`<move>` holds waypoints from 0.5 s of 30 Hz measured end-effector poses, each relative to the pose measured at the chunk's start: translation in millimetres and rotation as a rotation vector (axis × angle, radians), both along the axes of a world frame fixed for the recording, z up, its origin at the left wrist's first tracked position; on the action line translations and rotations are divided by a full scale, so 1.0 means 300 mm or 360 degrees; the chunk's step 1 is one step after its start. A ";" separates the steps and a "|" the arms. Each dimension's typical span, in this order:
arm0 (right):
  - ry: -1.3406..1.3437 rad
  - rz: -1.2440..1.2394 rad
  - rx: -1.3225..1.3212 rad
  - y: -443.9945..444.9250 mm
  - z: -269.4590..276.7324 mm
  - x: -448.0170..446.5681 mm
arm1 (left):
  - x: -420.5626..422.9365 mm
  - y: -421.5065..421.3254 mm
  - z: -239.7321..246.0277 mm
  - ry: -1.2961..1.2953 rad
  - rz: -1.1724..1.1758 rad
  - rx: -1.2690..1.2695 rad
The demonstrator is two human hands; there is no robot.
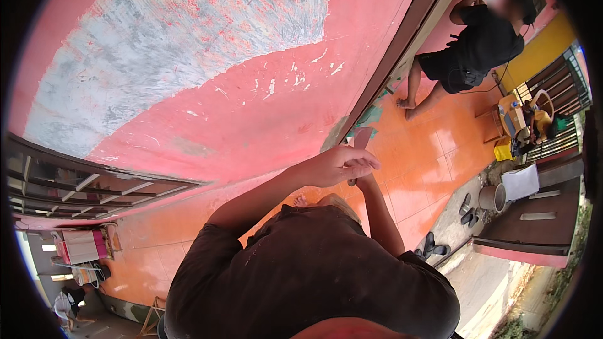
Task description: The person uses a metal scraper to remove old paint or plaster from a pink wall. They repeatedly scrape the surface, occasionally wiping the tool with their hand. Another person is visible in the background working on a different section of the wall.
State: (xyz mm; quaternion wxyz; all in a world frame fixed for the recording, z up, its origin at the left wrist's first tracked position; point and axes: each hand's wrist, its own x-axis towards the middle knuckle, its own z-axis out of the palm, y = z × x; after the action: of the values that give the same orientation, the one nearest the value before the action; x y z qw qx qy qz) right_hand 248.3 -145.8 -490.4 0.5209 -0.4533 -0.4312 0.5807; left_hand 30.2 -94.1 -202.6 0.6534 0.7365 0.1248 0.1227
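Observation:
My left hand point(348, 165) is held out in front of my chest, fingers loosely bent and with nothing visible in it. Directly behind it, and partly hidden by it, my right hand point(365, 180) holds a putty knife. The flat blade of the putty knife point(362, 137) shows beyond my left hand, and the end of its handle appears below. Before me is a pink wall point(264, 117) with a wide, rough grey-white patch point(174, 33) and small white smears. Whether my two hands touch cannot be told.
At the upper right, a person in black point(480, 47) stands at another wall. Orange tiles point(424, 150) cover the floor. Sandals point(428, 245), a bucket point(492, 197) and a cluttered wooden table point(511, 115) are at right. A barred window point(85, 188) is at left; another person point(68, 303) is at lower left.

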 end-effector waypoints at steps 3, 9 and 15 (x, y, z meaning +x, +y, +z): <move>0.0076 0.0098 -0.0395 0.013 0.034 -0.069 | -0.064 -0.081 0.210 -0.1029 -0.0440 -0.0255; 0.0155 0.0307 -0.0713 0.000 0.092 -0.135 | -0.069 -0.196 0.505 -0.1732 -0.0725 -0.0299; 0.0071 0.0436 -0.0700 0.079 0.159 -0.089 | 0.100 -0.220 0.496 -0.2424 -0.0109 0.0436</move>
State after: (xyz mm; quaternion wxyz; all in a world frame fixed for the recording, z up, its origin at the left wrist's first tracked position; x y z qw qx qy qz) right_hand 221.7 -122.1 -442.6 0.3357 -0.4802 -0.3405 0.7354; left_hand 60.1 -160.2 -53.8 0.4655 0.5267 -0.3982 0.5893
